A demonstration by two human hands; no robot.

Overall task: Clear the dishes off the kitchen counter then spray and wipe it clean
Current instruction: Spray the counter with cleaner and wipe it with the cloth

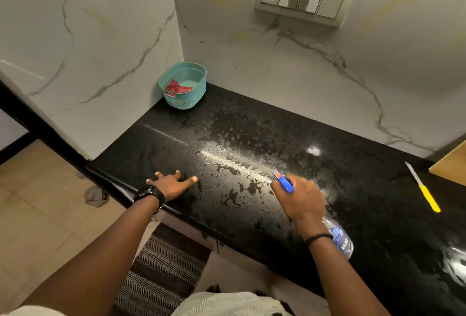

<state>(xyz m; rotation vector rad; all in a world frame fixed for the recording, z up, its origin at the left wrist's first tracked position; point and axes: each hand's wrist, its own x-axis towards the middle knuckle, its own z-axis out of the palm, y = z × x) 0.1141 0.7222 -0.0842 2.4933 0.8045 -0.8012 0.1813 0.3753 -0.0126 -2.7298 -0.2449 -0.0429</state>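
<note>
Right hand [300, 197] grips the sprayer [338, 237] over the wet counter [252, 139]. Left hand [171, 184] rests flat, fingers spread, on the counter's front edge. Basket [184, 86] sits in its back corner.

left wrist: black watch [148, 193] | right wrist: thin black band [319, 237] | forearms bare | torso: pale textured garment [227, 303]

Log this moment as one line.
phase: spray | right hand: grips spray bottle | left hand: rests on black counter | surface: wet patches
</note>
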